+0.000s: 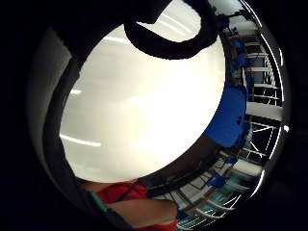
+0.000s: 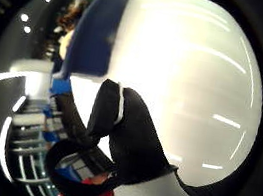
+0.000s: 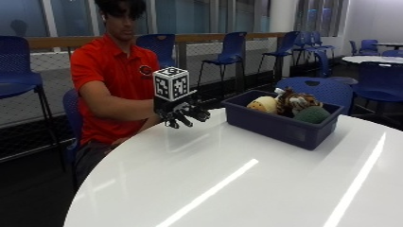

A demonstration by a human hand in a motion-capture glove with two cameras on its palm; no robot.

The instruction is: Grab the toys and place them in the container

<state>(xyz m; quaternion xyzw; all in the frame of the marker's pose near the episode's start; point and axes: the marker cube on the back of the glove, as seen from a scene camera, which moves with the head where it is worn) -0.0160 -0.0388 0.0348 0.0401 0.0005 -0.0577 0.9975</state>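
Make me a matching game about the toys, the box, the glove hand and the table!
Things:
1. toys
2. container
3. right hand
4. table

States:
A. white and shiny
B. dark blue, sitting on the table
C. held above the table, holding nothing
D. piled inside the container

Pairs: 1-D, 2-B, 3-C, 4-A

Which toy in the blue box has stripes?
The tiger toy, in the middle of the blue box. It has brown and white stripes; the tan toy and the round green toy beside it are plain.
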